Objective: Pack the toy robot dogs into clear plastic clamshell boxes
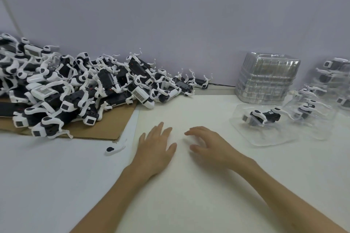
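1. My left hand (pixel 155 149) lies flat with its fingers straight and is empty. My right hand (pixel 206 147) is loosely spread and also holds nothing. I judge I'm between boxes.
2. The toy robot dogs (pixel 75 89) are heaped on cardboard (pixel 106 128) on my left for easy grabbing. The empty clamshell boxes (pixel 267 79) are stacked on the right, and a packed box (pixel 263 125) is set aside near my right hand.
3. The desk (pixel 189 185) is white and the wall (pixel 170 15) behind it is pale and plain. A loose leg piece (pixel 115 148) lies by the cardboard.

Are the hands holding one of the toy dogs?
No. The left hand and right hand are both open above the table, holding nothing.
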The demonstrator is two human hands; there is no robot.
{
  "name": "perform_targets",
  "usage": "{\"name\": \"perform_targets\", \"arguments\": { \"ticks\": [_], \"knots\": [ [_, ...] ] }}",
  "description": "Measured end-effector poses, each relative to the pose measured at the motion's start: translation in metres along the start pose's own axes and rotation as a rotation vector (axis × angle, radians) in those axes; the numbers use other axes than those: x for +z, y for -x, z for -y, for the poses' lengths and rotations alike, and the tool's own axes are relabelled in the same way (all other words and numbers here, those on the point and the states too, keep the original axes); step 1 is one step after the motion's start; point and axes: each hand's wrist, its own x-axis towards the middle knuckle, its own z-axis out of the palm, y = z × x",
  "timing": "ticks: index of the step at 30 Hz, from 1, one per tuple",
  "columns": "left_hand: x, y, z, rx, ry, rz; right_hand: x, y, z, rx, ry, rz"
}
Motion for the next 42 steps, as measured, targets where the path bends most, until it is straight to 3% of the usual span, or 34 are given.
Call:
{"name": "perform_targets", "arguments": {
  "ticks": [3,9,17,22,24,27,29,36,39,42],
  "knots": [
    [0.007,0.002,0.002,0.030,-0.095,0.106,-0.001,-0.033,0.015,-0.025,0.032,-0.042],
    [0.008,0.003,0.002,0.030,-0.103,0.078,-0.026,-0.115,0.016,0.080,0.068,-0.216],
    [0.010,0.004,0.002,0.014,-0.100,0.033,-0.082,-0.197,-0.036,0.275,0.229,-0.344],
    [0.006,0.000,-0.003,0.046,-0.140,-0.013,-0.169,-0.206,-0.068,0.261,0.462,-0.725],
    [0.008,-0.004,-0.004,0.062,-0.173,-0.027,-0.215,-0.195,-0.086,0.347,0.630,-0.836],
    [0.016,-0.008,-0.004,0.029,-0.226,-0.067,-0.264,-0.175,-0.118,0.710,0.795,-0.668],
    [0.016,-0.010,-0.006,0.022,-0.205,-0.063,-0.273,-0.165,-0.137,0.816,0.757,-0.502],
    [0.009,-0.008,-0.005,0.026,-0.135,0.011,-0.279,-0.160,-0.160,0.652,0.596,-0.314],
    [0.009,-0.008,-0.001,0.066,-0.136,0.020,-0.280,-0.157,-0.164,0.611,0.519,-0.373],
    [0.019,-0.013,0.002,0.049,-0.178,-0.082,-0.276,-0.155,-0.159,0.559,0.497,-0.464]
  ]
}}
